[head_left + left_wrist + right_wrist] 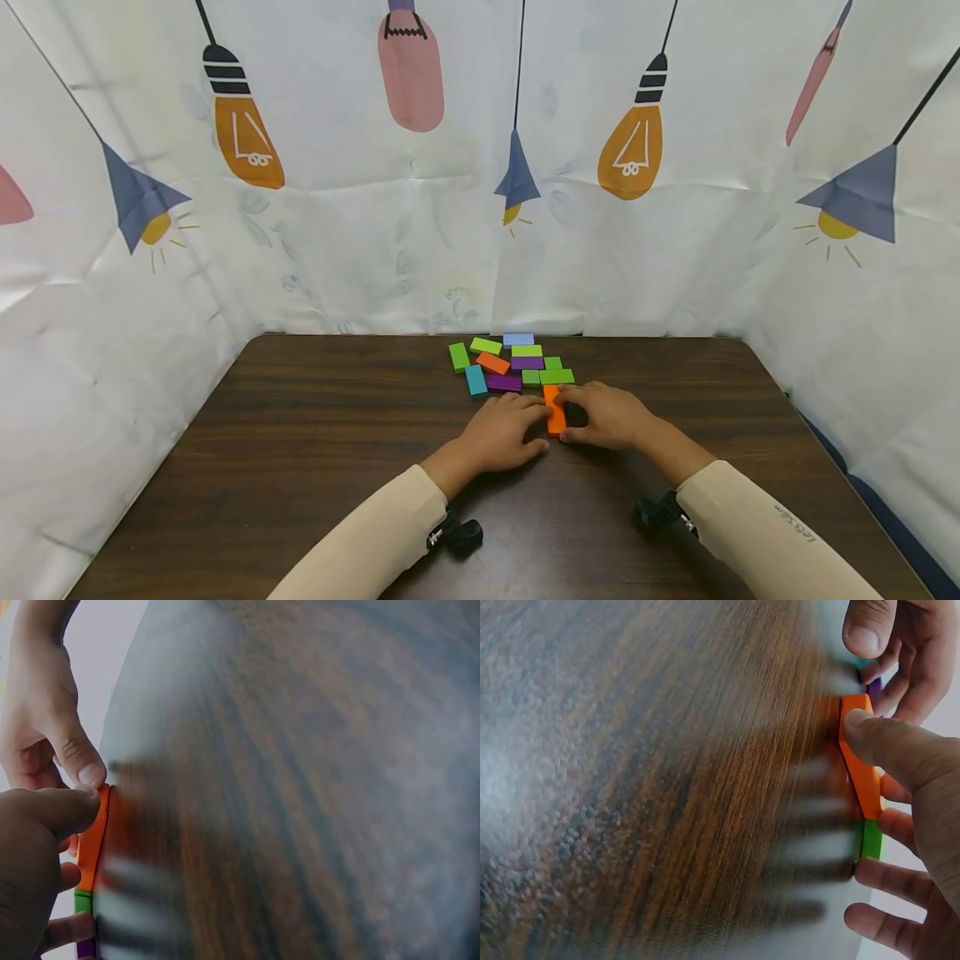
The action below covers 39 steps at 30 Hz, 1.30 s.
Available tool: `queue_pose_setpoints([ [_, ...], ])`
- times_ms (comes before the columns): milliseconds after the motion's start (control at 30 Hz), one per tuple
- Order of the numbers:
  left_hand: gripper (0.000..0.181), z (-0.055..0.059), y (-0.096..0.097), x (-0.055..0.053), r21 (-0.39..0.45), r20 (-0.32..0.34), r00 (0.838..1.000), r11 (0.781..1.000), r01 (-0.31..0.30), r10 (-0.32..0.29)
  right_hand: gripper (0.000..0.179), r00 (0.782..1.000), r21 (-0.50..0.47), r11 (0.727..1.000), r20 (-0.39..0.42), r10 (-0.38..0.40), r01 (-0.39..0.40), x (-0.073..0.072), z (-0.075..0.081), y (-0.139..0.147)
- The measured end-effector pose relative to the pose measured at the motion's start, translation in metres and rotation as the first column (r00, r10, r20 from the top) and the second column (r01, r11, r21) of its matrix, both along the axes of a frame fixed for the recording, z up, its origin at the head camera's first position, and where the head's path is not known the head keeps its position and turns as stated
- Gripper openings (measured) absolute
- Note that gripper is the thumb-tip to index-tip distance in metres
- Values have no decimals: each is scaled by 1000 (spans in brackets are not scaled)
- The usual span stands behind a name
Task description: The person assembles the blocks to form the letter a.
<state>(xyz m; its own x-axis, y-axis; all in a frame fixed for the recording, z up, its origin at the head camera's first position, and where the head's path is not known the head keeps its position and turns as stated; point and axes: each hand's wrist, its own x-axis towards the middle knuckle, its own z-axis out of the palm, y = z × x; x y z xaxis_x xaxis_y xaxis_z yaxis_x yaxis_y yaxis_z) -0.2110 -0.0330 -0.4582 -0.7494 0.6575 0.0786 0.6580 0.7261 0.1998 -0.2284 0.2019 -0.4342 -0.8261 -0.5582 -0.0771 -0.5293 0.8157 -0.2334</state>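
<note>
An orange block (pixel 554 414) lies flat on the dark wood table, lengthwise toward me, at the near right of a cluster of coloured blocks. My right hand (pixel 611 417) pinches it from the right, with the thumb at its near end and the index finger toward its far end. On the other side my left hand (pixel 501 433) rests with loosely bent fingers, the index fingertip right at the block's left edge and the thumb beside its near end. Beyond the orange block's far end lies a green block (pixel 557 377), close against it in the right wrist view.
A purple block (pixel 504 383), a teal block (pixel 476 381), a red-orange block (pixel 492 363), a light blue block (pixel 518 340) and several green ones lie close together near the table's (pixel 337 400) far edge. A printed curtain (pixel 360 242) hangs behind and at both sides.
</note>
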Motion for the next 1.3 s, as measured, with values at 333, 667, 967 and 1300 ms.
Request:
queue_pose_setpoints([
  [333,55,-2,3,1,-73,-9,1000,997,5,-6,73,1000,3,1000,16,12,-12,-3,0,1],
  [667,52,1,4,1,-98,-30,1000,995,0,-3,52,1000,-4,1000,-5,-14,14,-21,15,5],
  [967,54,3,0,0,-116,-25,999,993,30,-33,39,992,-53,998,-122,-28,22,-50,11,1],
  [1300,52,5,1,0,-122,-2,999,992,34,-35,38,998,-15,1000,-55,-2,1,-67,1,-2],
])
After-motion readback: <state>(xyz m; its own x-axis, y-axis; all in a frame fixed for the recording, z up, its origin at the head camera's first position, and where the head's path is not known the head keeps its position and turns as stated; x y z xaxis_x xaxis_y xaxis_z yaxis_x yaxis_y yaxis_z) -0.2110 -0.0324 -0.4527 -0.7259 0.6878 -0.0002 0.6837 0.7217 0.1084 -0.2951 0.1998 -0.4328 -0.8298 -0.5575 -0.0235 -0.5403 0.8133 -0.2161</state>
